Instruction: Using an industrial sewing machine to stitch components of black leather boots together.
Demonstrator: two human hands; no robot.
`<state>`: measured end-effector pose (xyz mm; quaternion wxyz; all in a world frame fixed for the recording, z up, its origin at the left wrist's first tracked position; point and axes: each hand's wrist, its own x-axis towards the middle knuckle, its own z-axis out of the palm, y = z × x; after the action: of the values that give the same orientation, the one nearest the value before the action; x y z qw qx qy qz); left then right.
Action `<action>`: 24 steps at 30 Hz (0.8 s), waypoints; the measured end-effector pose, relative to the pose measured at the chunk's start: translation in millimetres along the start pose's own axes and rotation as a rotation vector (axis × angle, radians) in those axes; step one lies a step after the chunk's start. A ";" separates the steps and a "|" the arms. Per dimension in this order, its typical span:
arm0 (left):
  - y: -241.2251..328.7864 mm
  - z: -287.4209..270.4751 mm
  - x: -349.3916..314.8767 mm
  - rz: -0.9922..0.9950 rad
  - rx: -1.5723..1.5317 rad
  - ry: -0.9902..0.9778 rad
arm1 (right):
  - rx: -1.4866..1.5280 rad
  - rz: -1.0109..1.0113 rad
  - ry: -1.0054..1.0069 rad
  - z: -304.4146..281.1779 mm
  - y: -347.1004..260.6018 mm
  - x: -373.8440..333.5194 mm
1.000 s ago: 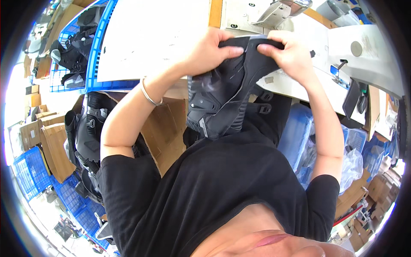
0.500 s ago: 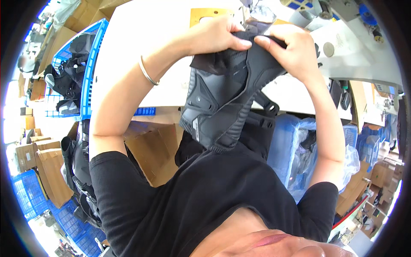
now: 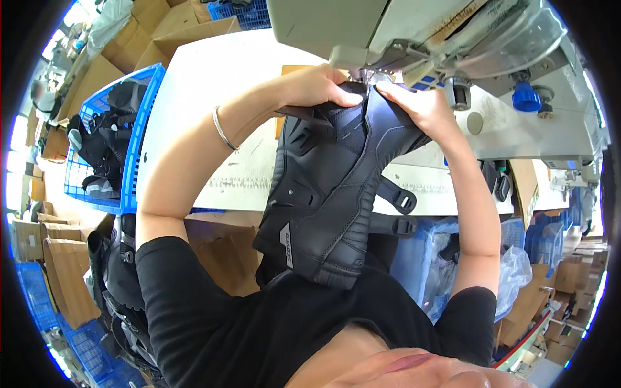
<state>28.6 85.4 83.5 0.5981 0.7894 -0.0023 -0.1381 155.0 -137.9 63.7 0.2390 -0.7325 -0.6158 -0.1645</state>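
A black motorcycle boot upper (image 3: pixel 323 187), with ribbed panels and stitched seams, hangs from the table edge toward my lap. Pinched at its far end, beside the sewing machine's needle area (image 3: pixel 369 76), is the left part of the edge, held in my left hand (image 3: pixel 317 89) with the thumb on top. My right hand (image 3: pixel 422 108) grips the right part of the same edge, thumb pointing at the needle. Both hands are closed; their fingertips beneath the material are hidden. Two black straps with buckles (image 3: pixel 396 196) stick out from the boot's right side.
The sewing machine head (image 3: pixel 336 29) overhangs the white table (image 3: pixel 226 71). At left stands a blue crate (image 3: pixel 143 129) of black pieces. A cardboard box (image 3: pixel 223 252) and a plastic-lined blue bin (image 3: pixel 411 265) sit below the table edge. More black boots (image 3: pixel 123 278) are at lower left.
The view has tilted, so more of the sewing machine shows and the boot's lower end appears lower. Both hands keep their hold on the boot's edge at the needle.
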 end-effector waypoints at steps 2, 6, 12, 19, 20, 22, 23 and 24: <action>5.5 0.3 -1.8 -0.088 -0.076 -0.048 | 0.046 0.010 0.036 7.2 10.9 -4.1; 14.7 8.5 -9.6 -0.102 -0.187 -0.074 | 0.251 0.136 -0.027 11.9 16.9 -11.0; 37.1 9.2 -17.0 -0.181 -0.098 0.076 | 1.354 0.415 -0.027 10.1 5.9 -8.7; 11.5 2.2 -1.4 0.086 0.060 0.136 | 0.385 0.461 -0.017 5.9 6.9 -8.1; 12.3 5.5 -1.3 0.084 0.061 0.137 | 0.357 0.430 -0.012 10.5 14.6 -14.3; 14.4 11.3 -0.6 0.081 0.043 0.212 | 0.369 0.516 -0.045 -0.1 -8.6 1.8; 13.5 9.1 -0.5 0.080 0.045 0.215 | 0.381 0.600 -0.079 -3.5 -16.6 8.4; 11.8 5.9 0.3 0.114 0.077 0.182 | 0.365 0.579 -0.220 -4.0 -8.6 11.4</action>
<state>29.5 76.4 93.1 0.5720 0.8197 0.0019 -0.0312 148.9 -129.6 74.4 0.3350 -0.8351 -0.4241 0.1025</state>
